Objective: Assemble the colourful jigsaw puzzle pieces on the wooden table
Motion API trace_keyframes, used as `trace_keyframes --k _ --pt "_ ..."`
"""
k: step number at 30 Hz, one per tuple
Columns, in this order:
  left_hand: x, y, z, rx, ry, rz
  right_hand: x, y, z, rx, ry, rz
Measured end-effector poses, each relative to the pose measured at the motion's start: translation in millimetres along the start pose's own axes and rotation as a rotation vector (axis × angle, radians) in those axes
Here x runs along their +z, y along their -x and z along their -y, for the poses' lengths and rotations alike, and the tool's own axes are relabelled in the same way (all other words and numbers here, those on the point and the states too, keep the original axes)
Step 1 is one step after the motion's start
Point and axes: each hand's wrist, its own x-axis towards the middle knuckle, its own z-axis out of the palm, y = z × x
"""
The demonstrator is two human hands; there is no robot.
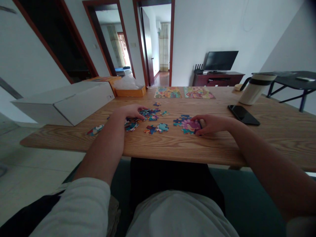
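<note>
From my end of the feed I look down on a long wooden table (pixel 278 140) in a pale-walled room. Across the floor, a dark television (pixel 221 61) stands on a red-brown cabinet (pixel 218 79), and left of it doorways with dark red frames lead to other rooms, a long curtain (pixel 164 46) hanging in one. At the table's left lies a white box (pixel 81 100), with an orange tray (pixel 130 93) by its far end. Two colourful picture sheets (pixel 168 92) lie flat along the far edge; a phone (pixel 243 114) and a pale tumbler (pixel 255 89) are on the right.

The puzzle lies on the near part of the table. A joined section (pixel 190 126), pink-purple in the middle with blue and teal around it, sits in front of my right hand (pixel 207 125), whose thumb and fingers are parted at its right edge. Left of it are a small cluster (pixel 161 128) of orange, blue and pale teal, and a mixed heap (pixel 149 113) under my left hand (pixel 132 112). That hand's fingers are bent; I can't tell from here whether they grip a piece.

The pieces are flat, with rounded knobs and notches. The tabletop shows streaked grain and a rounded left corner; crumpled clear plastic (pixel 127 82) bulges from the tray, and the phone's black face is glossy.
</note>
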Motion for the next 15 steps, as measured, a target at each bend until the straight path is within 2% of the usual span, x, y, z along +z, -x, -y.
trace_keyframes --k 4,9,15 --pt "4.1 -7.2 4.5 0.009 0.001 0.025 0.7 -0.8 -1.9 -0.011 -0.012 0.012" --pt "7.3 -10.4 1.1 -0.034 0.001 -0.036 1.2 -1.1 -2.3 0.010 -0.021 0.024" --pt "3.9 -7.9 8.1 -0.074 -0.010 -0.044 -0.3 -0.4 0.0 0.040 0.004 0.025"
